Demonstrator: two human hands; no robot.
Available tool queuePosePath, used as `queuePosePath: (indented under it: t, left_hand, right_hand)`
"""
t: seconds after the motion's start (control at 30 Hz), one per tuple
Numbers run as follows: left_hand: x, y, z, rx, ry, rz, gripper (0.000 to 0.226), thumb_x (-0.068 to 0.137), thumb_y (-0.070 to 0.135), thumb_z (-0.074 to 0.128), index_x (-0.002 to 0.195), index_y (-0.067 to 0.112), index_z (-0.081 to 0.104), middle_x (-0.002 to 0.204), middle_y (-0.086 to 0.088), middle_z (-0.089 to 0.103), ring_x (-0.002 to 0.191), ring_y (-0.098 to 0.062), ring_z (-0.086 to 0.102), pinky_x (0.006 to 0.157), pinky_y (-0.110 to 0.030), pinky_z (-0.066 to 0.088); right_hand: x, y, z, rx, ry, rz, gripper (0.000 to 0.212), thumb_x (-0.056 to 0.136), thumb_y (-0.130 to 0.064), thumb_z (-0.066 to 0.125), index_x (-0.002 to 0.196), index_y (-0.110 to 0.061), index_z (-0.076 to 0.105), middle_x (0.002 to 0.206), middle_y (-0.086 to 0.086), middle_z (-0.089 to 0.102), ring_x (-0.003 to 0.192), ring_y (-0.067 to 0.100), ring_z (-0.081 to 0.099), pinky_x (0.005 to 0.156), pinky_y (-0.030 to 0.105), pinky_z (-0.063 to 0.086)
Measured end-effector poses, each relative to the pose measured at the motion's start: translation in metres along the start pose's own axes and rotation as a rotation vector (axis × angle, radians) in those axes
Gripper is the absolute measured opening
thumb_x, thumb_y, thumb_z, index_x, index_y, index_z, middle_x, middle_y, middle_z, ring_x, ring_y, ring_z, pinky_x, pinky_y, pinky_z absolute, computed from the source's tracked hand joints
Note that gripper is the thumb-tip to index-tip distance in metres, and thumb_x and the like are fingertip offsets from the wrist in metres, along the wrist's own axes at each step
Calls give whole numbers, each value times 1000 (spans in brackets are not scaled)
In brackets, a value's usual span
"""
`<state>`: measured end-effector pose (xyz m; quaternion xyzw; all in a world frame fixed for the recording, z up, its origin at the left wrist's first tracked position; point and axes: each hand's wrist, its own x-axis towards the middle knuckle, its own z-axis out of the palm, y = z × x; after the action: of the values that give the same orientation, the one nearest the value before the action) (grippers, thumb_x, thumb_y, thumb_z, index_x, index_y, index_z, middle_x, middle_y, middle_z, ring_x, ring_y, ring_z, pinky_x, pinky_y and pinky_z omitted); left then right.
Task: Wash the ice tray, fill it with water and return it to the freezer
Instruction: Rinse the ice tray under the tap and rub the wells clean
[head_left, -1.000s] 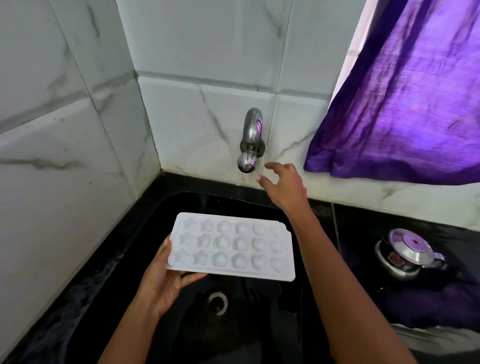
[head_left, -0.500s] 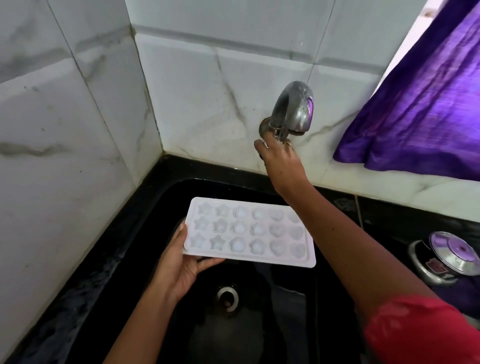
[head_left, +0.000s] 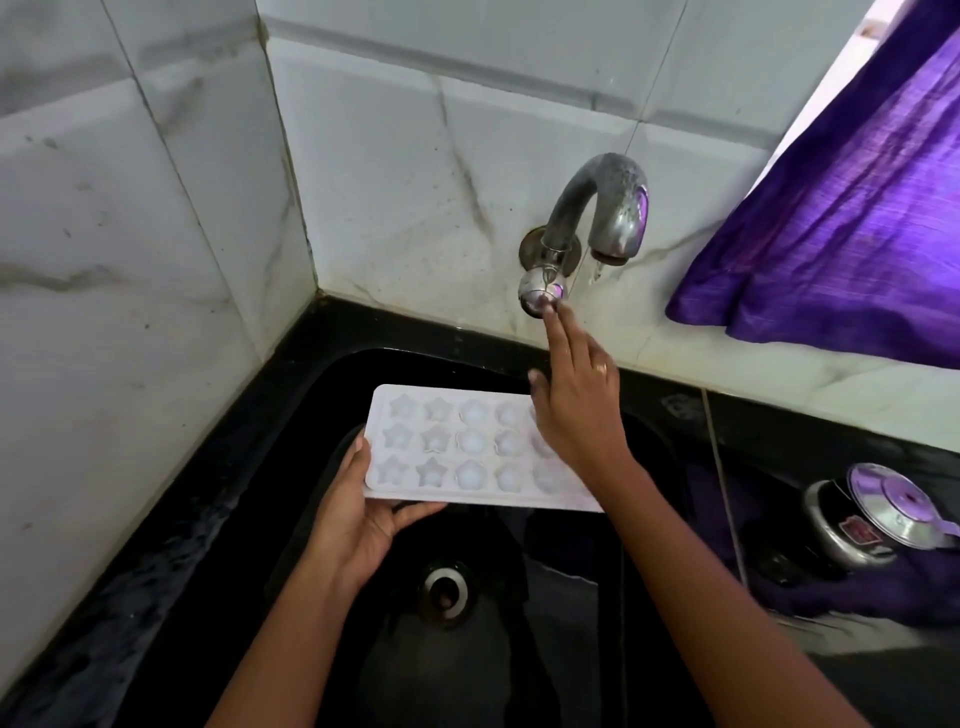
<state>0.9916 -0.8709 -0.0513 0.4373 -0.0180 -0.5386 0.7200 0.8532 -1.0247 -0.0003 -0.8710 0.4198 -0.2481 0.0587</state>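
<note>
A white ice tray with star and round moulds is held level over the black sink. My left hand grips its left end from below. My right hand is above the tray's right end, fingers spread, with a fingertip touching the round knob of the metal tap on the wall. A small drip hangs under the spout. The tray's right end is hidden behind my right hand.
The sink's drain lies below the tray. A steel kettle stands on the black counter at the right. A purple curtain hangs at the upper right. White marble tiles close off the left and back.
My right hand has come down from gripping the tap to touching its knob with fingers spread. The spout now points right. The tray stays held by my left hand.
</note>
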Motion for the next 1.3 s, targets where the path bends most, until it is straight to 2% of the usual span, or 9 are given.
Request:
queuePosePath:
  t: [0.13,0.23,0.37,0.5,0.63,0.77,0.87,1.07,1.3]
  left_hand:
    - [2,-4,2,-25,15,3,33,98,37,39,122,21,56,106,-6,71,92,-28,70,57,-44,57]
    - [2,-9,4,-11,7,-3,36,98,38,39,125,20,55,109,-8,70,95,-29,69,61,-47,58]
    - [3,-19,13,-60,-23,-65,38,98,35,39,127,15,53,111,-15,69,89,-28,70,59,-45,58]
    - [9,-16,12,-98,-17,-28,37,99,33,39,127,15,54,111,-14,69,91,-30,69,58,-44,57]
    - [14,-11,13,-117,-2,11,34,98,36,39,123,18,54,109,-11,70,95,-31,69,58,-44,57]
    - [17,-19,22,-136,-12,-56,30,99,29,39,119,19,58,94,-6,73,76,-17,72,51,-33,56]
    - [21,-15,13,-126,-27,-28,33,99,30,38,124,17,56,108,-8,70,81,-18,71,52,-34,56]
    - [20,-20,17,-128,-39,-2,34,98,34,39,124,16,54,112,-13,68,95,-30,68,59,-44,57]
    - [30,-25,24,-209,-25,-47,40,99,31,38,133,12,49,124,-13,62,93,-18,69,72,-31,58]
  right_hand:
    - [-46,-4,21,-72,-250,160,62,96,-39,21,150,-12,4,159,5,-1,146,21,-3,115,33,-6]
    - [-61,-8,34,-117,-357,281,83,83,-58,0,149,-8,-3,158,9,-11,145,20,-14,113,32,-15]
    - [-61,-39,43,-20,-428,56,93,80,-69,-10,149,-7,-3,157,8,-15,143,18,-18,111,28,-16]
    - [-54,-31,42,-16,-466,-137,83,84,-64,-10,150,-15,-1,158,1,-9,142,9,-17,110,25,-17]
    - [-31,-9,37,-122,-381,175,69,97,-50,13,149,-8,-5,157,8,-15,144,18,-17,115,31,-14]
    - [-44,-52,49,-40,-416,-194,66,94,-46,9,150,-10,4,158,5,-5,145,15,-10,118,33,-8]
    - [-55,-44,45,-19,-460,-331,65,92,-48,4,150,-18,7,157,-4,-3,143,7,-12,116,27,-12]
    - [-39,-8,42,-131,-365,95,75,86,-53,-3,149,-12,-5,157,2,-15,144,14,-15,112,27,-17]
    - [-54,-42,40,-10,-486,-342,64,92,-44,6,150,-17,8,158,-2,-1,144,8,-9,116,25,-12]
